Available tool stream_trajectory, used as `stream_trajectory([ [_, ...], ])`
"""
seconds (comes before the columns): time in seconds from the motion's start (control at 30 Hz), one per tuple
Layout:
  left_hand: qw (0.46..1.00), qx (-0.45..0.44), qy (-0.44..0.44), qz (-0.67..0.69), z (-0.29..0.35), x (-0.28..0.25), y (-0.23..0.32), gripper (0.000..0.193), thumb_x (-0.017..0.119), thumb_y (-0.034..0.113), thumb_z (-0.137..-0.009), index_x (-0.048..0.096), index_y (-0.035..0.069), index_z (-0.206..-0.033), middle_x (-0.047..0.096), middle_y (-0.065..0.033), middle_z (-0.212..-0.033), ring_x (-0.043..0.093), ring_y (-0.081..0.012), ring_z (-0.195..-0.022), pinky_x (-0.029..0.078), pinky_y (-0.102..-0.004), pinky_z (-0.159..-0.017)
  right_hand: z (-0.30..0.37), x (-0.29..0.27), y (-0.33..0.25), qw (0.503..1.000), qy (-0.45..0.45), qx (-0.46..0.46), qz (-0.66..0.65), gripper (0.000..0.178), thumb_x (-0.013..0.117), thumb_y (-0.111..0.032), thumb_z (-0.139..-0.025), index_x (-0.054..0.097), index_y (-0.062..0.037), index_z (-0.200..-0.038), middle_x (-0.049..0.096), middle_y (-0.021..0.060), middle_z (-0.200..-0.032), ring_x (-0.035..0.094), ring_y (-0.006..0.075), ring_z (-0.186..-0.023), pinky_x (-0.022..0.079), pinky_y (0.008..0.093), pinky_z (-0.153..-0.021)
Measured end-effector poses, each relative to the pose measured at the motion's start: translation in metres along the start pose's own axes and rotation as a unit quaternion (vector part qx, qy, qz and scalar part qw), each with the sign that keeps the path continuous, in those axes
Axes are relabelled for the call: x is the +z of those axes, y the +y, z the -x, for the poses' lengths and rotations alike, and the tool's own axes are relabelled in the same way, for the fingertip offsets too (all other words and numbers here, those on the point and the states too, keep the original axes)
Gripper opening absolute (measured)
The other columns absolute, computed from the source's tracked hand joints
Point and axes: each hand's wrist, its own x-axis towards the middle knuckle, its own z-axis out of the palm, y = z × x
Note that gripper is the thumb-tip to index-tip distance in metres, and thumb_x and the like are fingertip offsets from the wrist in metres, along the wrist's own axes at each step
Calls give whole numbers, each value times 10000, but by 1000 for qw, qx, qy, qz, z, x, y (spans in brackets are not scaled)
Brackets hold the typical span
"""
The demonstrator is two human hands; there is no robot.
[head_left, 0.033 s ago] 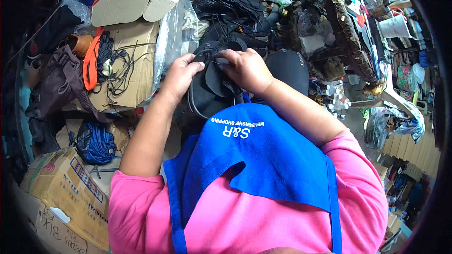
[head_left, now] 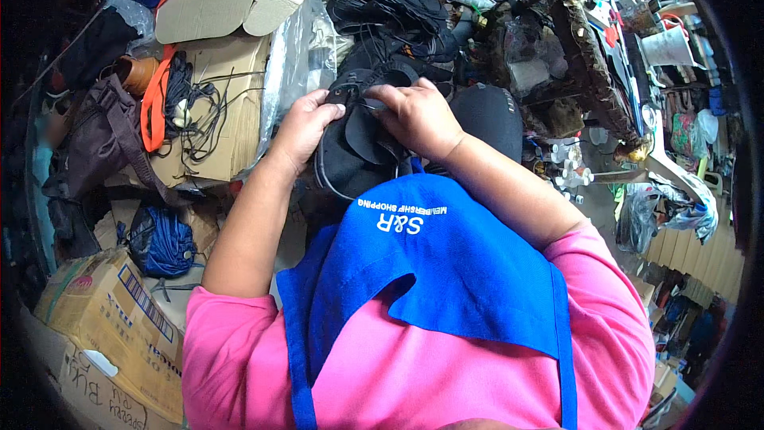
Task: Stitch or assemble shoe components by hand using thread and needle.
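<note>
Black footwear-like material [head_left: 368,137] lies across my lap beyond the blue apron, with a flat, rounded black piece and thin dark strips or cords on it. My left hand [head_left: 302,129] is closed, pinching the left edge of this material between thumb and fingers. On the other side, my right hand [head_left: 422,118] is closed too, its bent fingers and thumb pressed on the upper right part of the same piece. Whether a small tool or thread sits between the right fingertips is hidden. Right of that hand is a rounded black form [head_left: 489,123].
Stacked black sole-shaped pieces [head_left: 398,4] lie at the far middle. On the left are flattened cardboard [head_left: 227,64] with black cords [head_left: 199,107], an orange strap [head_left: 153,107], a dark bag [head_left: 103,123] and a carton [head_left: 119,310]. A rough, worn block [head_left: 585,48] stands at the right.
</note>
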Motion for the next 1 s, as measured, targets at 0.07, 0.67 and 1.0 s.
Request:
stream_trajectory([
  [0.07, 1000, 10, 13, -8, -3, -3, 1, 225, 552, 30, -818, 535, -9, -1038, 619, -80, -883, 605, -141, -767, 499, -262, -711, 0, -2, 2, 988, 0, -103, 116, 349, 600, -183, -763, 603, -222, -1110, 625, 4, -698, 618, 192, -682, 402, 354, -710],
  [0.67, 971, 12, -8, -238, -10, 3, 18, 410, 623, 94, -799, 497, -58, -1159, 629, -90, -820, 579, -122, -715, 471, -267, -642, 0, -14, 9, 987, -23, -147, 60, 107, 612, -124, -695, 592, -181, -783, 567, 18, -654, 596, 215, -641, 401, 362, -726],
  [1.0, 960, 19, -49, -277, -16, 1, 20, 349, 642, 126, -776, 587, -73, -1057, 653, -95, -852, 600, -120, -761, 476, -253, -684, -3, -9, 15, 988, -10, -150, 15, 134, 576, -62, -701, 583, -158, -794, 576, 35, -665, 596, 248, -666, 407, 377, -728],
])
